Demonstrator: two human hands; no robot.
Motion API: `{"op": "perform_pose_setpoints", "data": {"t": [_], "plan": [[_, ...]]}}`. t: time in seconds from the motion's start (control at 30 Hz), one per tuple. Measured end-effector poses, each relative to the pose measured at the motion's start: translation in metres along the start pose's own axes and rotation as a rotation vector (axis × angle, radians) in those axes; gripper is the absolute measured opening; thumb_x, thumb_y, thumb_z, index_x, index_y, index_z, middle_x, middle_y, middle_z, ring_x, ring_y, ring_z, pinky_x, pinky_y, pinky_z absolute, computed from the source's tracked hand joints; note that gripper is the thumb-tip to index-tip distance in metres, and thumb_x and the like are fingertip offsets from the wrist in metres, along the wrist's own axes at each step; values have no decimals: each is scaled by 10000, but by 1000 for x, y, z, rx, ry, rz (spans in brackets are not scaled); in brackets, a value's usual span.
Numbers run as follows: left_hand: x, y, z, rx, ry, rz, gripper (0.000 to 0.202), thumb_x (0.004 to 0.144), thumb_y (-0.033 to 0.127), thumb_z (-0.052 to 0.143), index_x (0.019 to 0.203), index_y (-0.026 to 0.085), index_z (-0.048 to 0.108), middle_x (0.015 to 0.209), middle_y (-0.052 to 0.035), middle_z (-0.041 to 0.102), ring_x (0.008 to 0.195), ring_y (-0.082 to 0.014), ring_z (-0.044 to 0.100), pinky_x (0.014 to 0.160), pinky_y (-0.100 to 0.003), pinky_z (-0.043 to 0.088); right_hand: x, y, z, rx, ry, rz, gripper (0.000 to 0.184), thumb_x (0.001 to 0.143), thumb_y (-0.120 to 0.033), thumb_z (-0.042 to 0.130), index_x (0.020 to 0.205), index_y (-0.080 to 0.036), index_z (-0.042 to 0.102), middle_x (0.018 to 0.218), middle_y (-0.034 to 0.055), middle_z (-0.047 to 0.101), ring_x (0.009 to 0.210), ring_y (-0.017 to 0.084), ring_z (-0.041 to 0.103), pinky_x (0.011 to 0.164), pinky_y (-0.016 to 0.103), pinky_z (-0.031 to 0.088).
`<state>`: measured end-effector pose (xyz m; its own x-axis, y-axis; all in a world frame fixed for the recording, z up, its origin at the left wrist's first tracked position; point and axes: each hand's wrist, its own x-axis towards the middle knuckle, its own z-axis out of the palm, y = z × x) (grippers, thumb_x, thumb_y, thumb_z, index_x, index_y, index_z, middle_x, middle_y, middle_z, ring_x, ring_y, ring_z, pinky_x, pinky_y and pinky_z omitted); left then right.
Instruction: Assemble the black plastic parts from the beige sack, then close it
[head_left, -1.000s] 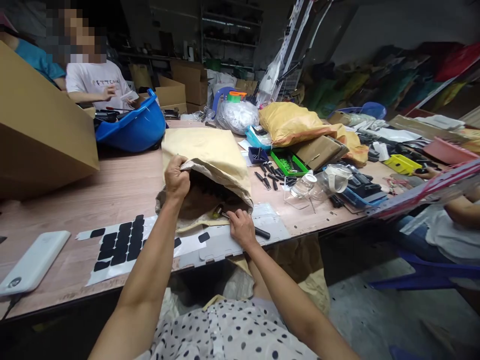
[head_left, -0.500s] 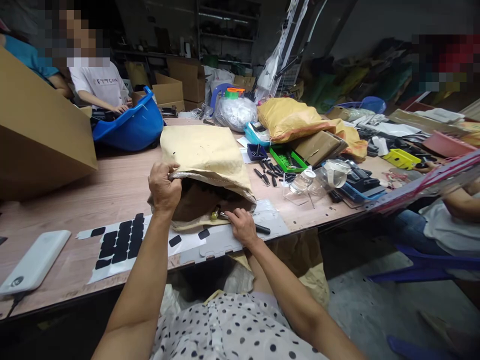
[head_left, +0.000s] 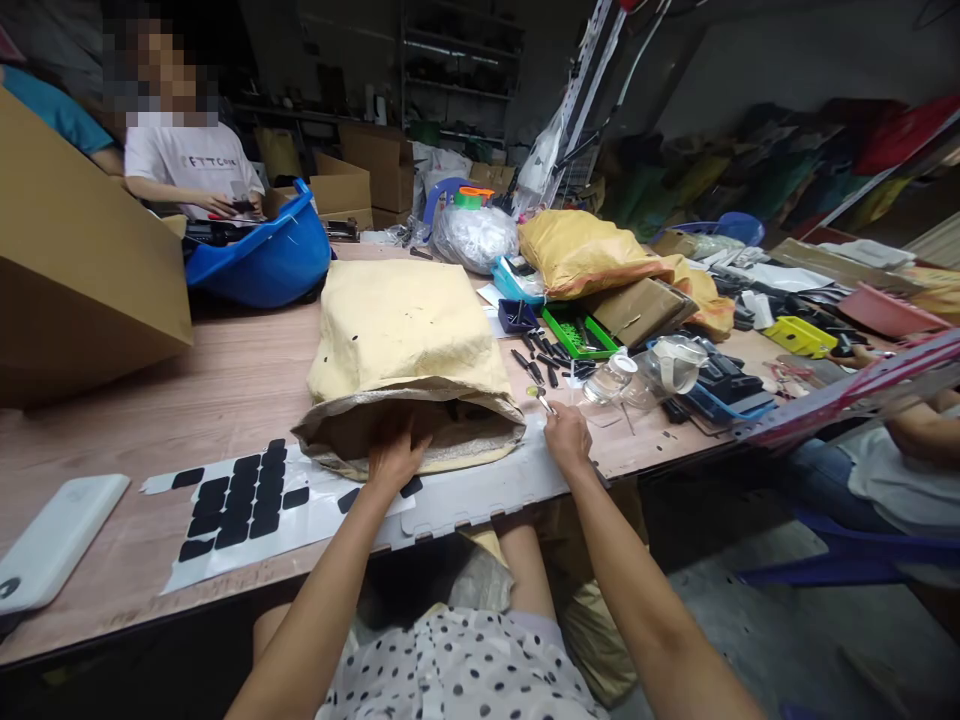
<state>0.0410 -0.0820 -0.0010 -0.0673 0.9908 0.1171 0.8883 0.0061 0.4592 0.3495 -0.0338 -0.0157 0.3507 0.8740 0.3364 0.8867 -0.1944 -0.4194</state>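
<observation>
A cream-coloured sack (head_left: 409, 325) lies on the table with its mouth facing me and gaping. My left hand (head_left: 396, 455) reaches into that mouth, thumb apart from the fingers; the fingertips are lost in the shadow inside. To the right of the sack, my right hand (head_left: 568, 437) is closed around a small tool with a metal shaft and a yellowish tip (head_left: 541, 398). The tool's grip is hidden by the hand. Black rounded stickers (head_left: 240, 505) sit on a white sheet left of the sack, with a few loose ones near its lower edge.
A white power bank (head_left: 64, 535) lies at the left. Behind it stand a cardboard box (head_left: 90, 270) and a blue basin (head_left: 262, 255), with a co-worker beyond. On the right are black parts (head_left: 536, 365), a green tray (head_left: 577, 335), a clear jar (head_left: 611, 375) and a yellow sack (head_left: 585, 250).
My left hand has let go of the sack's upper rim and moved right and down into its mouth, which gapes wider. My right hand has moved right with the tool, away from the opening.
</observation>
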Motion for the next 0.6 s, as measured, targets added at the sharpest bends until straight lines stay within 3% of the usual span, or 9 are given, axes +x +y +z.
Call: {"op": "perform_pose_setpoints", "data": {"t": [0.17,0.33,0.4,0.47,0.53,0.6], "plan": [[5,-1,8,-3,-86,-72,497,916,408,500,1363,225,618,1478,-139,573,1454,-338,423,1193,-475,336,6,-2,15,-76,-63,-13,394,858,-145,499,1124,-243,772,957,134,638,901,269,570,712,348,417],[-5,-11,-10,-116,22,-216,470,897,413,507,1283,207,679,1251,-154,705,1207,-347,633,1019,-459,510,-2,-14,-1,-73,-10,-13,365,874,-157,531,1159,-215,751,1019,137,647,964,279,581,785,367,440],[-16,-21,-18,-111,107,-293,486,868,462,549,1254,208,700,1117,-162,724,1115,-376,659,961,-498,532,-18,-18,-9,32,18,-82,341,913,-201,506,1161,-198,740,1005,124,664,906,249,595,786,351,463],[-27,-31,-22,-61,182,-348,561,836,524,584,1255,169,696,1099,-204,693,1137,-430,626,980,-580,501,-41,-23,-12,149,-58,-190,311,958,-254,468,1078,-195,749,959,100,686,801,209,604,762,323,487],[-34,-39,-18,1,215,-383,671,804,592,603,1254,100,679,1175,-267,648,1229,-497,551,1045,-678,408,-63,-30,-10,177,-138,-357,280,957,-297,501,1054,-208,748,974,92,693,857,214,621,801,320,499],[-31,-44,-11,32,182,-420,757,773,655,612,1234,58,673,1248,-312,617,1294,-551,480,1082,-753,303,-79,-38,-3,98,-144,-438,309,928,-358,578,1147,-195,722,1065,117,684,973,250,613,880,358,494]]}}
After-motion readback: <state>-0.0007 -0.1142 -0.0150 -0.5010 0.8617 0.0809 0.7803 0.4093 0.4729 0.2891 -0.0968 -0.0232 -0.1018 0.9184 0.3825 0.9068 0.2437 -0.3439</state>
